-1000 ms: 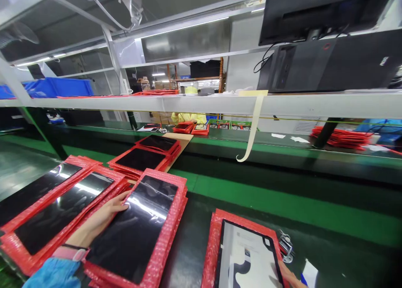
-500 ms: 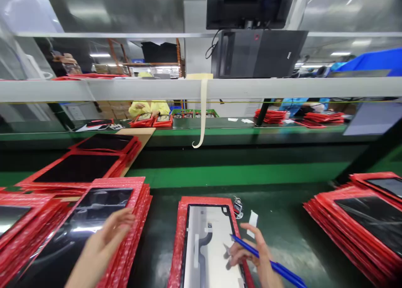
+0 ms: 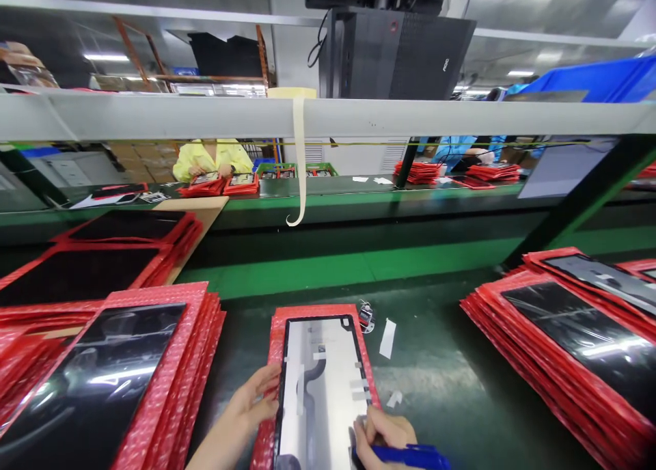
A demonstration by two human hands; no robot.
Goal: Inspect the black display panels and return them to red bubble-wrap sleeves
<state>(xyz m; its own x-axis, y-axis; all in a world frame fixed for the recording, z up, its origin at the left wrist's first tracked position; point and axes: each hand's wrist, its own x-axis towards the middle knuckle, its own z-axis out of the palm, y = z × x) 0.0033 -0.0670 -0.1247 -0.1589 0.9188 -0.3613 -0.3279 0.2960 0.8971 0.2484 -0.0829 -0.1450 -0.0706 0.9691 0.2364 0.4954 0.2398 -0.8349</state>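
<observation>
Head view shows me the left hand (image 3: 240, 415), gone from over the stack (image 3: 169, 388) on its left, resting unclenched against the panel (image 3: 334, 381) between the hands, while the right hand (image 3: 385, 432) grips a blue pen (image 3: 413, 457), so both seemingly serve it.

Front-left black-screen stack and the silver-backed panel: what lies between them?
In the head view: left hand, dark bench and red wrap under the panel.
</observation>
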